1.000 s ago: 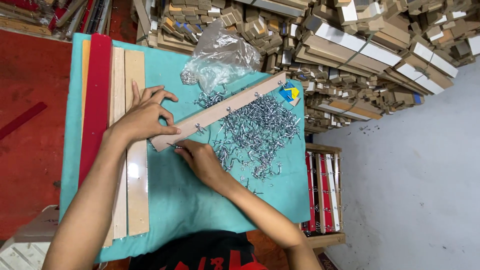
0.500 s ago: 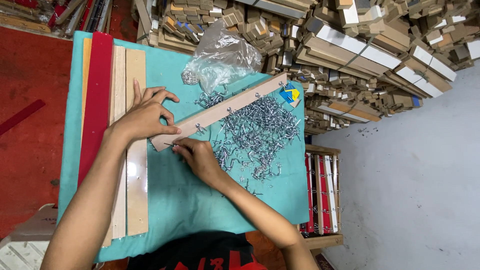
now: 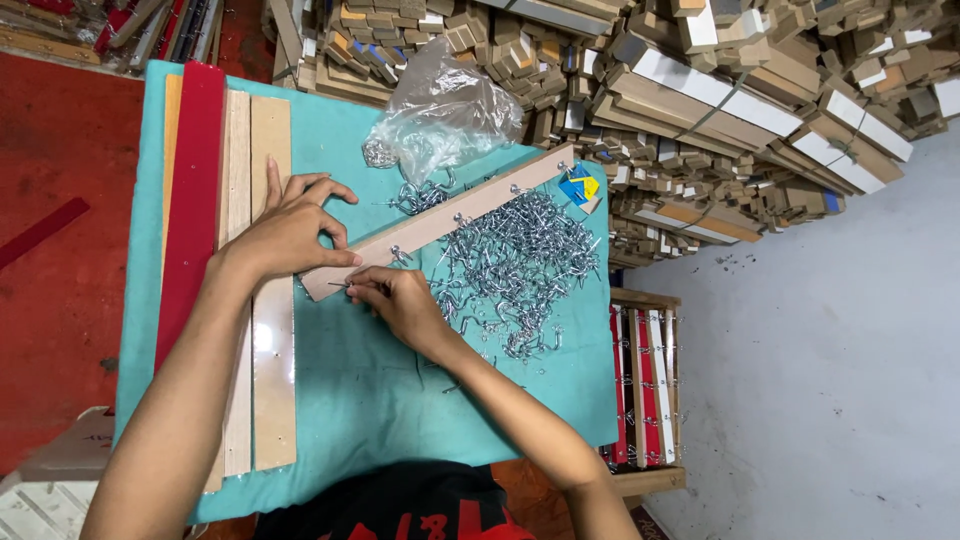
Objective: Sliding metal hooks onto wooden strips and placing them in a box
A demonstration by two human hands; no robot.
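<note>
We work at a table under a teal cloth [image 3: 380, 400], seen from above. Largest first: a heap of bundled wood offcuts [image 3: 700, 90] beyond the far edge, too many to count. Left on the cloth, four long boards [image 3: 270, 390] lie side by side: one red, three pale wood. Right of the table, a crate of finished strips [image 3: 645, 385], red and pale, roughly four showing.

One wooden strip [image 3: 440, 222] lies diagonally across the cloth, and we count about four hooks already standing along it. Our left hand [image 3: 285, 235] lies flat on its near end, fingers spread, pinning it down and gripping nothing. Our right hand [image 3: 400, 300] sits just beside that end, thumb and forefinger pinched tight on one small screw hook [image 3: 345, 286], its tip at the strip's edge.

Our judgement: we are seating another hook near the strip's end. The next move calls for steady downward pressure and twisting while the left hand keeps the strip from sliding.

One clear plastic bag [image 3: 445, 110], crumpled. One pile of loose metal hooks [image 3: 515, 265], well past counting, just beside the strip.
</note>
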